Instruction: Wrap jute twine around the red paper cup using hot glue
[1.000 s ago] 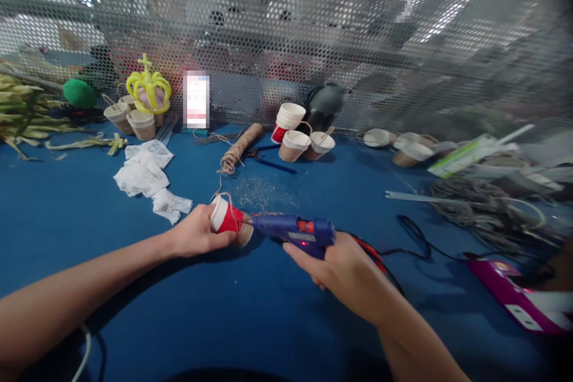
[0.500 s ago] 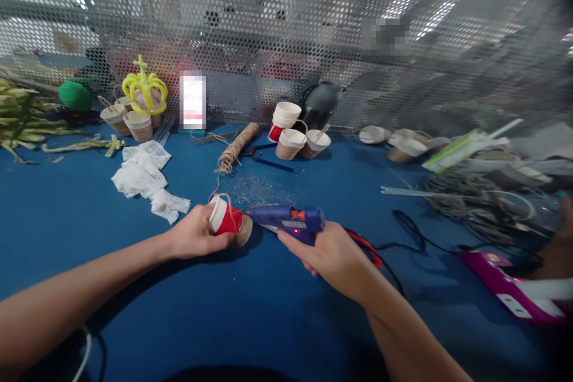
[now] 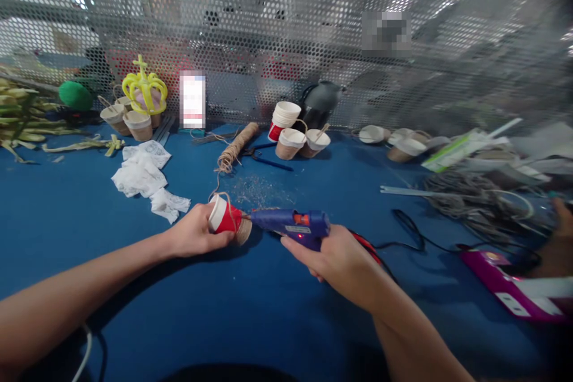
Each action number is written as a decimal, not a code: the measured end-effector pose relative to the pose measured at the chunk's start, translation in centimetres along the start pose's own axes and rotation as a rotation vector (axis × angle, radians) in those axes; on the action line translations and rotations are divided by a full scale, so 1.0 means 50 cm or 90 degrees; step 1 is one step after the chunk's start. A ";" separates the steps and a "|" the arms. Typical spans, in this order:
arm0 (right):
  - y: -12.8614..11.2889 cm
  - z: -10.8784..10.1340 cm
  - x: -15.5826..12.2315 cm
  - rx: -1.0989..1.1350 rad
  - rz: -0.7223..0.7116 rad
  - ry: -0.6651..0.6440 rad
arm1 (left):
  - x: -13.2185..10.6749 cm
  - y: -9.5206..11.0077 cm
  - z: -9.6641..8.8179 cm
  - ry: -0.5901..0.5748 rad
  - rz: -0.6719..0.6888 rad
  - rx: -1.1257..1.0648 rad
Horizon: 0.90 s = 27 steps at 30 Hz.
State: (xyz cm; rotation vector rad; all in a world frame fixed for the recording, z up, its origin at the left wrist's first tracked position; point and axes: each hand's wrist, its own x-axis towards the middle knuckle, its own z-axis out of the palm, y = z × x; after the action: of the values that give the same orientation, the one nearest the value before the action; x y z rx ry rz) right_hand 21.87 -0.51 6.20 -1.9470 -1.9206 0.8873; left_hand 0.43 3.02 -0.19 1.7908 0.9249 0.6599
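My left hand (image 3: 200, 231) is closed around a red and white paper cup (image 3: 226, 215), which lies tilted on its side with its rim to the left. Twine is wound about the cup's base, and a loose strand runs up to the roll of twine (image 3: 238, 146). My right hand (image 3: 331, 253) grips a blue hot glue gun (image 3: 286, 222), its red light lit. The gun's nozzle points left and is at the cup's side, near the edge of the wound twine; whether it touches is hard to tell.
Crumpled white wipes (image 3: 141, 173) lie left. Pliers (image 3: 271, 159), stacked paper cups (image 3: 286, 113) and twine-wrapped cups (image 3: 290, 143) stand behind. At right are grey cords (image 3: 470, 200), a purple power strip (image 3: 510, 286) and another person's hand (image 3: 561, 218). A phone (image 3: 192, 100) leans against the mesh.
The glue gun and my right hand have shifted slightly to the right and down. My left hand and the cup stay almost in place.
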 end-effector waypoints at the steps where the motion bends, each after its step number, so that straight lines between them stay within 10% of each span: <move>1: 0.002 0.000 -0.001 -0.014 -0.030 0.012 | 0.000 0.000 0.000 0.000 0.001 -0.006; 7: 0.021 -0.006 -0.005 -0.103 -0.224 0.043 | 0.002 0.000 -0.002 -0.019 -0.003 -0.016; 16: 0.012 -0.008 -0.013 -0.121 -0.256 0.067 | 0.001 -0.002 -0.004 -0.021 -0.013 -0.009; 27: 0.020 -0.013 -0.002 0.051 -0.049 -0.041 | 0.003 0.008 -0.004 0.011 -0.034 0.003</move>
State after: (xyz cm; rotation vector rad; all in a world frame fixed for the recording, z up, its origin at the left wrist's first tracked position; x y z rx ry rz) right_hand 23.07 -0.54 6.11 -1.8079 -1.9498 1.0002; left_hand 0.45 3.16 0.25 1.7601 0.9838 0.6410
